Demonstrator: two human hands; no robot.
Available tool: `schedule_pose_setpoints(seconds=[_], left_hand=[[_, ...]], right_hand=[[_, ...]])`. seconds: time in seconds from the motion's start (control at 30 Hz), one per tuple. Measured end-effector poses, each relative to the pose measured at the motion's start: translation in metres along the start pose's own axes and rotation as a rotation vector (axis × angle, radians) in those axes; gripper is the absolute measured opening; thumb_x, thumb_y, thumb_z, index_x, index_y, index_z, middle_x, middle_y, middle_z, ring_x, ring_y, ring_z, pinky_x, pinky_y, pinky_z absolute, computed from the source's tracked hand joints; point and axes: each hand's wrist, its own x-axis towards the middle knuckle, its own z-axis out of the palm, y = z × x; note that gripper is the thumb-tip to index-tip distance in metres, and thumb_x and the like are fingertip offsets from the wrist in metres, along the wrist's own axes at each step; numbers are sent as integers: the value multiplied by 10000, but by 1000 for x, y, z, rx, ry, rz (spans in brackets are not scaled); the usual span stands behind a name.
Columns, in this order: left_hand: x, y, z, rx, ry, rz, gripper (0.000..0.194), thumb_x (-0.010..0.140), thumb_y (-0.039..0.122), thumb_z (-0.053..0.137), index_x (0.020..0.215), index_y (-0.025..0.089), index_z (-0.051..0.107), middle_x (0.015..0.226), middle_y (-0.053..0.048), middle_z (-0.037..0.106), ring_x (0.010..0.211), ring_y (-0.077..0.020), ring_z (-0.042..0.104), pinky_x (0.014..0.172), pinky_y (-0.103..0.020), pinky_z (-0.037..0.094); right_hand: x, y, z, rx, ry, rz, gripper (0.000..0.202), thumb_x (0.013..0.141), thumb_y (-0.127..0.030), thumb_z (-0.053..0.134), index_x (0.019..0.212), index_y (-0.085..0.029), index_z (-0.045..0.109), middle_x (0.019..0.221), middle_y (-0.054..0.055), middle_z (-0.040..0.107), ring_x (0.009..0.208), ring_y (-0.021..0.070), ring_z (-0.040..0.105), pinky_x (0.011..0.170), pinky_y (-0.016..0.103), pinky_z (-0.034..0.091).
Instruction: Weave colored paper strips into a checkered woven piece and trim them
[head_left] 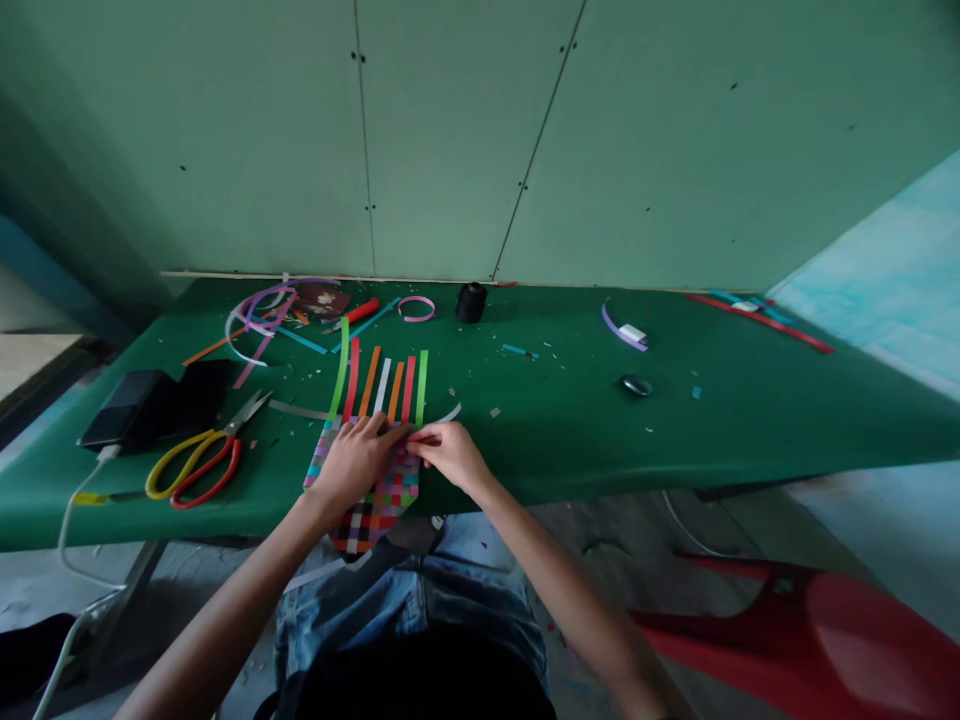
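Observation:
A woven piece of many-coloured flat strips lies at the table's front edge, its lower end hanging over toward my lap. Several loose strip ends in green, red, orange and white fan out from its far side. Across the weave my left hand lies flat, fingers stretched out and pressing down. My right hand pinches at the weave's right edge, thumb and fingers together. A pale strip sticks out to the right just beyond those fingers, and a grey strip end sticks out on the left.
Scissors with yellow and red handles lie left of the weave, near a black box with a white cable. Behind are loose strips, a red-handled tool and a black thread spool. A red chair stands lower right.

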Motion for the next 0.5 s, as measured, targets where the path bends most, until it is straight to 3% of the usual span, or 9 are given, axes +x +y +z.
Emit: schedule_pose_setpoints(seconds=[0.13, 0.23, 0.27, 0.3, 0.37, 0.4, 0.43, 0.5], left_hand=[[-29, 10, -10, -278, 154, -25, 386, 1071, 235, 436, 1369, 293, 674, 1207, -89, 682, 1115, -260, 643, 956, -402, 512], [-86, 51, -6, -679, 275, -225, 311, 1071, 350, 464, 1045, 261, 761, 974, -73, 706, 908, -220, 660, 841, -347, 532], [-106, 70, 2, -852, 244, -290, 319, 1059, 405, 498, 940, 253, 752, 852, -57, 679, 786, -201, 633, 737, -320, 516], [-123, 88, 11, -1057, 135, -335, 333, 1039, 461, 538, 894, 243, 744, 777, -45, 656, 711, -189, 610, 660, -301, 492], [-143, 120, 36, -1471, -63, -506, 352, 959, 568, 655, 967, 230, 750, 769, -38, 662, 643, -174, 597, 571, -282, 463], [-143, 131, 48, -1662, -79, -591, 391, 909, 598, 711, 1025, 226, 745, 822, -46, 690, 649, -175, 619, 571, -285, 480], [-138, 138, 58, -1831, -22, -668, 447, 880, 617, 739, 1094, 225, 738, 938, -70, 726, 733, -188, 671, 649, -305, 533], [-116, 142, 71, -2048, 280, -824, 514, 818, 638, 783, 1106, 214, 744, 1081, -105, 751, 891, -225, 726, 763, -340, 587]], right_hand=[[6, 6, 3, 104, 34, 97, 111, 775, -176, 821, 884, -156, 814, 749, 51, 784, 625, 164, 706, 557, 232, 525], [6, 5, 5, 109, 66, 86, 86, 769, -161, 799, 855, -153, 804, 757, 57, 785, 616, 154, 700, 561, 232, 532], [4, 3, 6, 110, 79, 71, 85, 769, -163, 791, 853, -154, 802, 768, 59, 787, 611, 149, 695, 569, 234, 538], [2, 2, 7, 116, 90, 60, 91, 770, -170, 785, 859, -155, 802, 780, 61, 790, 608, 145, 691, 576, 238, 544], [-4, -2, 10, 146, 111, 59, 111, 771, -195, 780, 872, -154, 801, 789, 62, 791, 604, 142, 686, 579, 241, 548], [-8, -3, 12, 162, 124, 65, 121, 770, -207, 779, 877, -154, 801, 787, 62, 789, 604, 143, 684, 573, 240, 545], [-13, -4, 15, 175, 136, 74, 129, 769, -218, 778, 879, -154, 800, 780, 61, 785, 604, 145, 683, 563, 238, 540], [-23, -5, 21, 194, 148, 95, 143, 763, -236, 779, 880, -157, 798, 755, 55, 774, 602, 151, 679, 542, 235, 530]])
